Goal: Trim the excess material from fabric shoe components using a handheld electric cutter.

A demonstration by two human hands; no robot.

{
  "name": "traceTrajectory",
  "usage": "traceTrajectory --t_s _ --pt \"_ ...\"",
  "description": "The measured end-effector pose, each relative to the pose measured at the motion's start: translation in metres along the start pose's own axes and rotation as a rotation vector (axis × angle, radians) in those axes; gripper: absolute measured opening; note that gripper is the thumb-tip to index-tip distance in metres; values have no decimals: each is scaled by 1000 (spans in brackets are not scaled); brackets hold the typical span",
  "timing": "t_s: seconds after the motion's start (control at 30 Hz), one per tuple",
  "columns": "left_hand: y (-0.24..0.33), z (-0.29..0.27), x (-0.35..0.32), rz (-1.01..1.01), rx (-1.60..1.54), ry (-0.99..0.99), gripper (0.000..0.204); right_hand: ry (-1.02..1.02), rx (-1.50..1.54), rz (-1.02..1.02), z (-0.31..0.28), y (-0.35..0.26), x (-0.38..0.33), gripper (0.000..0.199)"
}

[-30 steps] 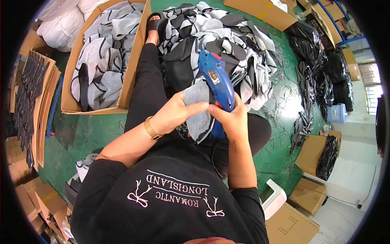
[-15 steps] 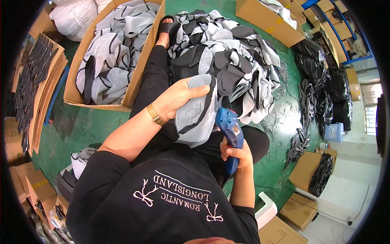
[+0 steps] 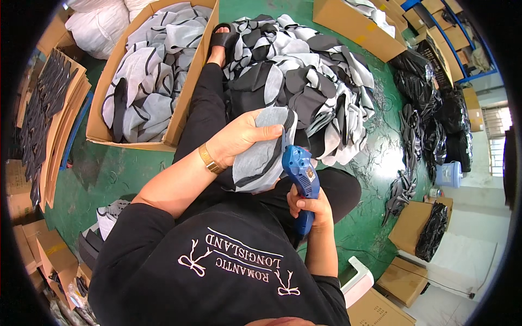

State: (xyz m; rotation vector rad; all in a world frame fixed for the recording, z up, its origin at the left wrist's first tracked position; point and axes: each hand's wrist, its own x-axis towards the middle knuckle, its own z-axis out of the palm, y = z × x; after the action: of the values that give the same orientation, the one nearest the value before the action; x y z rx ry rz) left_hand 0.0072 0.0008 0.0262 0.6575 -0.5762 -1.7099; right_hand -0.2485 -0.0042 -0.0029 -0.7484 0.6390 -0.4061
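My left hand [image 3: 242, 137] grips a curved grey fabric piece [image 3: 256, 157] with black edging, the thumb lying on top near its right side. In my right hand [image 3: 317, 206] is a blue electric cutter [image 3: 302, 174], held upright by its handle. The cutter's narrow metal tip meets the right edge of the fabric, close to my left thumb. Whether its blades are apart cannot be made out. Just beyond both hands lies a large heap of grey, white and black fabric pieces [image 3: 312, 87] on the floor.
A cardboard box [image 3: 200, 76] full of similar pieces stands at far left, beside my outstretched leg. Black thread scraps litter the green floor [image 3: 348, 209]. Black plastic bags [image 3: 416, 81] and a blue bucket [image 3: 448, 174] stand on the right. A white stool edge [image 3: 359, 282] shows near my right elbow.
The fabric has been turned and shifted slightly in my left hand. The cutter has moved a little left, its tip now against the fabric's edge near my thumb.
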Motion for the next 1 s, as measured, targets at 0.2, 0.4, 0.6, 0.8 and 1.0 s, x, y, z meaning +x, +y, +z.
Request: traceTrajectory --t_s 0.2,0.4,0.6,0.8,1.0 --pt "-6 4 -2 64 91 -3 30 6 94 -82 6 -5 9 34" --pt "0 3 1 -5 -82 59 29 35 129 -136 0 -9 1 33" --pt "-1 -2 3 30 -38 112 27 32 60 -22 -2 -1 -11 33" --pt "-2 0 4 24 -31 70 30 -1 37 37 -8 4 -13 32" --pt "-6 -1 1 4 -39 7 37 19 61 42 -2 4 -11 34"
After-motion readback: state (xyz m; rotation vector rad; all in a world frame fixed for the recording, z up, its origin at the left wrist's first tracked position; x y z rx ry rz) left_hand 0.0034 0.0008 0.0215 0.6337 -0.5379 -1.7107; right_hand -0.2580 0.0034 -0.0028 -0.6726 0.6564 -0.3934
